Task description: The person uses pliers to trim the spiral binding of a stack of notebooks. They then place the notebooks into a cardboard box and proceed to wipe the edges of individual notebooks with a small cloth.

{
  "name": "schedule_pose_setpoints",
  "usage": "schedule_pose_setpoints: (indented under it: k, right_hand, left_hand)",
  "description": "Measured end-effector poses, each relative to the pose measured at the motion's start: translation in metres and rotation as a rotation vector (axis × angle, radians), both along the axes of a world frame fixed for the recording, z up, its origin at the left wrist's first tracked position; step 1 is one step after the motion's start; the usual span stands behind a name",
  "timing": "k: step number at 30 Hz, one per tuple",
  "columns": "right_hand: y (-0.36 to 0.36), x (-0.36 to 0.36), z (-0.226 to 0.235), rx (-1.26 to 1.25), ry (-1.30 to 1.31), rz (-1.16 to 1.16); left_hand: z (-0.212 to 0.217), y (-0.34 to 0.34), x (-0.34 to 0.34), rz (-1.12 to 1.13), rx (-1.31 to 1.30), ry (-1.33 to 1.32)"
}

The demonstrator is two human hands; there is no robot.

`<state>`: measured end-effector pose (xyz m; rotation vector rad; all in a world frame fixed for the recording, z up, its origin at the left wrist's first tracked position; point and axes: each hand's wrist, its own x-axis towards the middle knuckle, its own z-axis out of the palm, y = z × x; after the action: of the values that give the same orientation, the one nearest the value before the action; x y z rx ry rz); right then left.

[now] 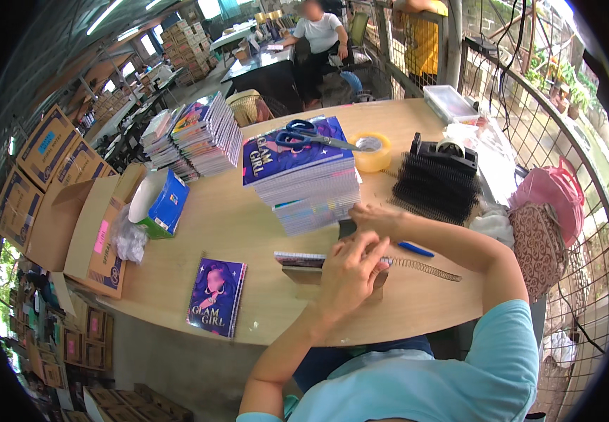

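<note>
My left hand (pixel 350 276) is closed over a thin notebook (pixel 296 258) at the table's near middle, its fingers bent at the bound edge. From that edge a loose wire coil (pixel 427 268) trails out to the right. Beneath the notebook is a brown block or board (pixel 303 275). My right hand (pixel 378 221) is just beyond the left one, beside a tall stack of notebooks (pixel 311 193); its fingertips are partly hidden, and a dark item (pixel 346 228) shows by them. A finished purple spiral notebook (pixel 216 296) lies flat to the left.
Scissors (pixel 311 136) rest on the stack, beside a tape roll (pixel 372 152). Black coils (pixel 436 184) with a tape dispenser (pixel 448 152) on top sit right, near a blue pen (pixel 415 249). More notebooks (pixel 209 137), a blue-green box (pixel 161 204) and cartons (pixel 93 243) are left. A person (pixel 316 35) sits beyond.
</note>
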<state>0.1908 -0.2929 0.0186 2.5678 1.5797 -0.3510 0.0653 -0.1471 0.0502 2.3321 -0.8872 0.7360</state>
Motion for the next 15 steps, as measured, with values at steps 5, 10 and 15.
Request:
schedule_pose_setpoints:
  k: [5,10,15]
  right_hand:
    - [-0.061,-0.001,0.039,0.693,0.520,-0.200]
    - [-0.075,-0.035,0.036,0.390,0.379,-0.354]
    - [-0.065,-0.051,0.053,0.334,0.386,-0.342]
  left_hand:
    - [-0.004,0.036,-0.007,0.197,0.036,0.003]
    - [-0.013,0.033,-0.001,0.109,-0.068,0.080]
    - [-0.016,0.038,-0.003,0.125,-0.069,0.064]
